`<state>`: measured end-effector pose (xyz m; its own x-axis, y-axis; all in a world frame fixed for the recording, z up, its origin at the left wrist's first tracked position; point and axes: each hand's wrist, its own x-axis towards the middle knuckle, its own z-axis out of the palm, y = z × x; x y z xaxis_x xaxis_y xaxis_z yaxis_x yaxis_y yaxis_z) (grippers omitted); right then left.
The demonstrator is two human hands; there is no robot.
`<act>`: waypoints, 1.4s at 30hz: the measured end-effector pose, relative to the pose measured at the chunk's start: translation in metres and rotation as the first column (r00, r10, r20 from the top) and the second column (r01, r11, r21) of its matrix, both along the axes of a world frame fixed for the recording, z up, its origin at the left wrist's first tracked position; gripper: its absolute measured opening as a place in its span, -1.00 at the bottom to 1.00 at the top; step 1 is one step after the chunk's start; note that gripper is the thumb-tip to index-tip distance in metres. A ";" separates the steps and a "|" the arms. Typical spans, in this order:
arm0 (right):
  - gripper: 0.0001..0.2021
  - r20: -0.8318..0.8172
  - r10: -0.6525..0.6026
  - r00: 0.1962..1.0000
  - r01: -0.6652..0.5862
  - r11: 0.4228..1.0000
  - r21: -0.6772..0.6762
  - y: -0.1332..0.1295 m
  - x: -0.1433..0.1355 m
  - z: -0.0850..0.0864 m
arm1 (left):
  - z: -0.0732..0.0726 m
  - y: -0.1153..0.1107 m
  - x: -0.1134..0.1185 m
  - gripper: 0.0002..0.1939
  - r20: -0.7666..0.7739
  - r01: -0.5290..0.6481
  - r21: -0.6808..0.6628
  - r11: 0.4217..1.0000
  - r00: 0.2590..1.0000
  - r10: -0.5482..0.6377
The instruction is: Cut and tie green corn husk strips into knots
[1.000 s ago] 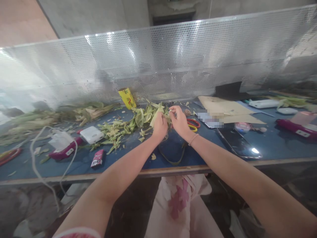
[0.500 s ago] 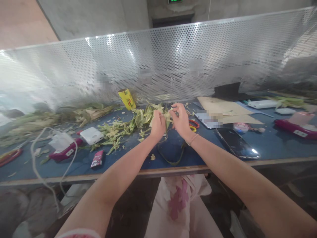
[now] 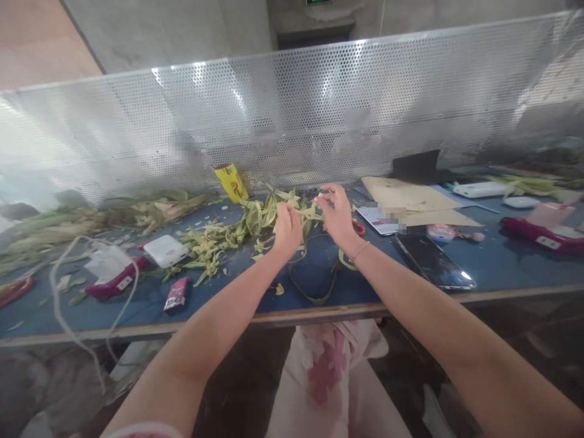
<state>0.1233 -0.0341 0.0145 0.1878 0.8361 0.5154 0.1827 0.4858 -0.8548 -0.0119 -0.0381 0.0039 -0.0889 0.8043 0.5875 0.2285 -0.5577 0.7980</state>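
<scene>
My left hand [image 3: 288, 232] is closed on the pale yellow-green leafy plant stem [image 3: 310, 214], which spans the gap to the other hand. Just to its right, my right hand [image 3: 338, 222] has thumb and forefinger pinched at a small pale bit of the plant, other fingers lifted. Left of both hands lies a heap of similar wilted leafy stems [image 3: 260, 219] on the blue tabletop [image 3: 255, 292]. Scissors with red-orange handles [image 3: 359, 227] are partly hidden behind my right hand. A dark green strap-like loop [image 3: 314, 298] lies below the hands.
A yellow packet [image 3: 231, 182] stands behind the heap. Leftward are a white case [image 3: 165, 250], a pink box [image 3: 176, 294] and a white cable [image 3: 57, 292]. To the right lie a phone [image 3: 433, 261] and brown paper [image 3: 410, 198]. A perforated metal screen [image 3: 301, 109] runs along the back.
My right hand has shifted a little right, away from my left hand, widening the gap with the plant stem between them. The left hand stays nearly in place.
</scene>
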 end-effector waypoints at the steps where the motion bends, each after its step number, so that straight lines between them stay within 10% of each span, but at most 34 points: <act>1: -0.70 0.000 -0.001 1.000 0.001 1.000 0.006 0.000 0.000 0.000 | 0.000 0.001 0.000 -0.85 0.040 0.009 -0.032 0.999 0.999 -0.008; 16: -0.75 -0.049 -0.004 0.999 0.011 0.991 0.136 0.005 -0.001 -0.007 | 0.000 0.012 0.000 -0.87 0.353 0.084 -0.139 0.987 0.935 -0.030; 24: -0.77 0.035 -0.065 0.997 0.057 0.977 0.204 0.004 0.001 -0.008 | -0.003 0.019 -0.001 -0.49 0.429 0.261 -0.252 0.932 0.893 -0.134; 31: -0.85 0.154 -0.232 0.960 0.161 0.913 0.375 0.010 0.000 -0.013 | -0.005 0.012 0.001 -0.50 0.235 0.188 -0.133 0.973 0.960 -0.153; 37: -0.81 0.200 -0.230 0.953 0.114 0.878 0.465 0.009 -0.009 -0.016 | -0.008 0.011 0.012 -0.65 0.366 0.152 -0.149 0.977 0.926 -0.089; 42: -0.76 0.167 -0.174 0.970 0.098 0.917 0.388 0.009 -0.015 -0.019 | -0.008 0.012 0.005 -0.59 0.119 -0.020 0.005 1.000 0.993 0.019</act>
<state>0.1085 -0.0250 -0.0044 0.1500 0.5483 0.8227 0.4136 0.7210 -0.5559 -0.0073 -0.0261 -0.0044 -0.1739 0.7981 0.5769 0.1433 -0.5591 0.8166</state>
